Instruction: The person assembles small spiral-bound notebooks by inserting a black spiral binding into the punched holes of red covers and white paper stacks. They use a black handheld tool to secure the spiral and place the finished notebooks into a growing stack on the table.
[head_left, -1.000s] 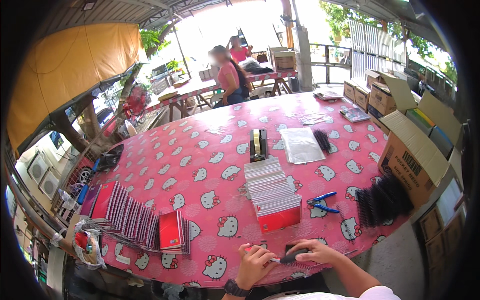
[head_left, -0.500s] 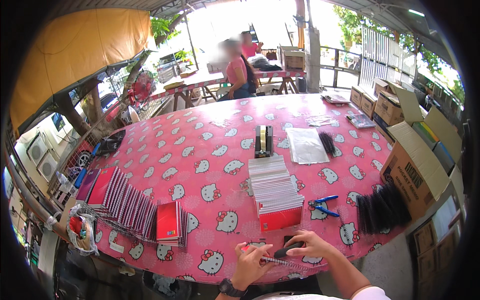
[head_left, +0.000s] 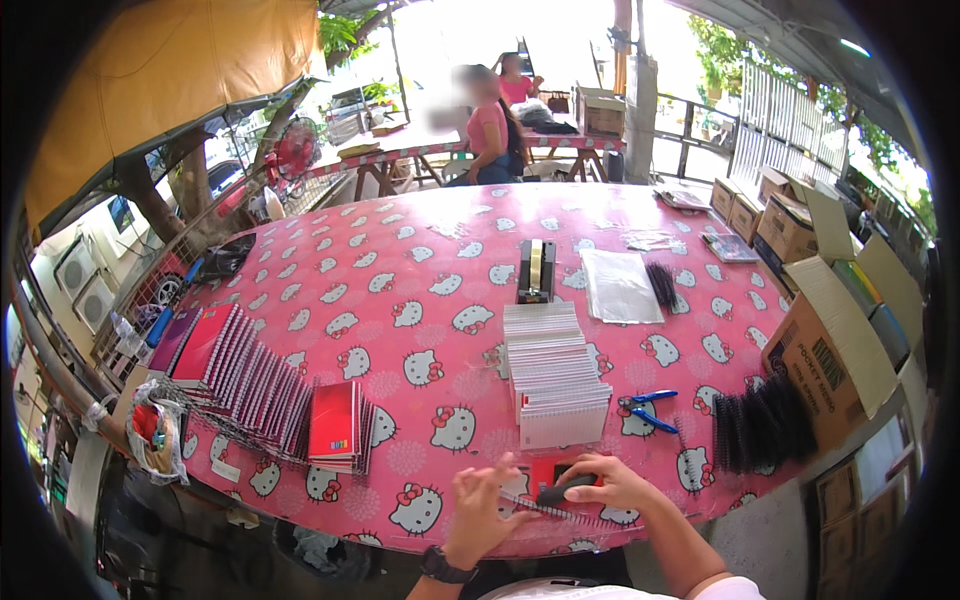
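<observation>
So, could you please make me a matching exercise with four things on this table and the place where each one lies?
Things:
1. blue-handled pliers
2. tape dispenser
3. black spiral coils
4. red notebooks

Places:
A. in a fanned row on the left side of the table
B. at the right edge, next to a cardboard box
C. just right of the white stack in the middle
D. beyond the far end of the white stack

Pairs: 1-C, 2-D, 3-B, 4-A
</observation>
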